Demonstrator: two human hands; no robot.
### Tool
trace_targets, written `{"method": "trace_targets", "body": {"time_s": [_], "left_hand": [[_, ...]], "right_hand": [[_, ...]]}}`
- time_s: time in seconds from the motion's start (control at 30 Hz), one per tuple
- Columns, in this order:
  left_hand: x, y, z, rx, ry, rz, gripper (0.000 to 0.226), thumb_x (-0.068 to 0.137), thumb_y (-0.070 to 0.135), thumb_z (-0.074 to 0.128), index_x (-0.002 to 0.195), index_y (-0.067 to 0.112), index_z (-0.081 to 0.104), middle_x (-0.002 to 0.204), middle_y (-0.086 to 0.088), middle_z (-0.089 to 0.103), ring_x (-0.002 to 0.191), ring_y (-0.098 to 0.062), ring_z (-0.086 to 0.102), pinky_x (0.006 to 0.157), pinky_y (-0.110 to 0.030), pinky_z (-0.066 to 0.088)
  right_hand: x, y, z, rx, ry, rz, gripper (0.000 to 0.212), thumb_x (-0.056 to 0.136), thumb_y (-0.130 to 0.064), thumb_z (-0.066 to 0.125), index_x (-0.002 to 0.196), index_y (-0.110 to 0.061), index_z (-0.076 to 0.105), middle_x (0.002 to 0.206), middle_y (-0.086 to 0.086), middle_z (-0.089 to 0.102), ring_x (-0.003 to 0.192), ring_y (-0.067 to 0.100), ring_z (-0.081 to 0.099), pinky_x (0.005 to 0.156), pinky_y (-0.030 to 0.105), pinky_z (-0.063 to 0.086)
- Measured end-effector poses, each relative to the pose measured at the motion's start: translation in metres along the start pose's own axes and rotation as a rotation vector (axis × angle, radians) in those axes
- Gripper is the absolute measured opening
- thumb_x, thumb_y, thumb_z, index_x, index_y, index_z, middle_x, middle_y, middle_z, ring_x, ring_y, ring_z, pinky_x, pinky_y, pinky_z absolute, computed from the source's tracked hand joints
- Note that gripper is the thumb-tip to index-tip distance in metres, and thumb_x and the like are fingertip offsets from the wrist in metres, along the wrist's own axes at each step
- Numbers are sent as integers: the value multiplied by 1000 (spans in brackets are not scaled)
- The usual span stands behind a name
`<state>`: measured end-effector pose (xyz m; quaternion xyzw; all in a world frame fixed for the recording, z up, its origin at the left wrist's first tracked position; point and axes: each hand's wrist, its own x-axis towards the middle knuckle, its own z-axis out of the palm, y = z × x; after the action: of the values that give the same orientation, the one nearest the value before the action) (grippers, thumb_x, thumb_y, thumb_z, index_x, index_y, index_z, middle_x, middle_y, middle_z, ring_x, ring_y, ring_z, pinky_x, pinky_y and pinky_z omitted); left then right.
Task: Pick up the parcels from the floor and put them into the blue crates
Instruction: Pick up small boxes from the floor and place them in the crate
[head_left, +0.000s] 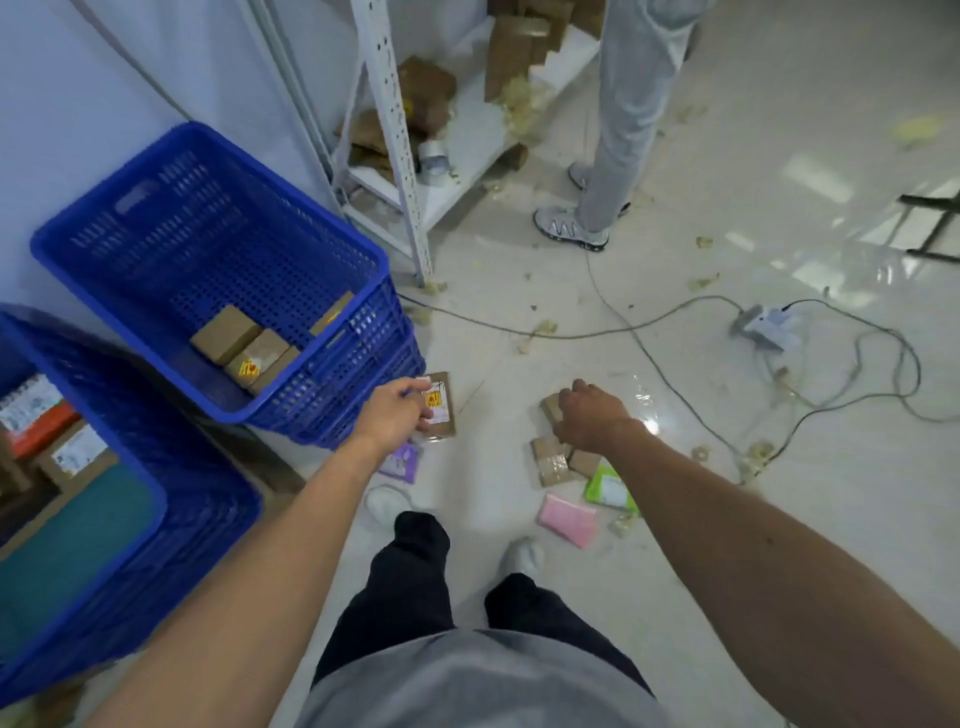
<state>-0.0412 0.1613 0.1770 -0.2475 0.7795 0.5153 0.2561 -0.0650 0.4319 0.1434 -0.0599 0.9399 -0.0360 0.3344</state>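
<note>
Packing storeroom — shelving (395, 130), blue crates (208, 270) (parcels (244, 343) inside).

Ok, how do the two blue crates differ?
The far crate holds just a few brown parcels, much of its bottom bare; the near crate is fuller, with labelled boxes and a teal item. The far crate shows whole; the near crate is cut by the frame edge. Both are blue perforated plastic.
</note>
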Motion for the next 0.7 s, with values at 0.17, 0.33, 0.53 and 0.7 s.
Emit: {"method": "trace_targets", "body": {"time_s": [0.17, 0.33, 0.53, 0.7], "left_hand": [[11, 5, 44, 111, -89, 21, 31, 97, 7, 47, 122, 12, 66, 90, -13, 71, 61, -16, 65, 70, -27, 57], [50, -19, 82, 242, -190, -28, 30, 95, 14, 47, 117, 21, 67, 96, -9, 73, 74, -20, 70, 96, -43, 54], [131, -84, 141, 383, -274, -22, 26, 99, 14, 48, 115, 17, 68, 93, -10, 72, 77, -21, 68, 74, -29, 53], [203, -154, 195, 471, -341, -20, 27, 96, 11, 47, 109, 24, 67, 91, -5, 70, 84, -23, 69, 81, -36, 53]], "right_hand": [[-26, 37, 39, 125, -9, 112, 47, 92, -30, 51, 134, -8, 47, 130, 12, 47, 124, 31, 48, 100, 42, 44], [-18, 59, 90, 181, -74, 205, 51, 93, -29, 51, 138, -6, 43, 141, 14, 42, 128, 32, 45, 98, 42, 43], [28, 86, 182, 268, -80, 292, 53, 90, -27, 54, 138, -9, 40, 134, 13, 45, 126, 31, 46, 98, 42, 42], [102, 103, 277, 247, -57, 295, 54, 89, -25, 55, 137, -8, 38, 134, 14, 42, 121, 32, 47, 91, 41, 43]]}}
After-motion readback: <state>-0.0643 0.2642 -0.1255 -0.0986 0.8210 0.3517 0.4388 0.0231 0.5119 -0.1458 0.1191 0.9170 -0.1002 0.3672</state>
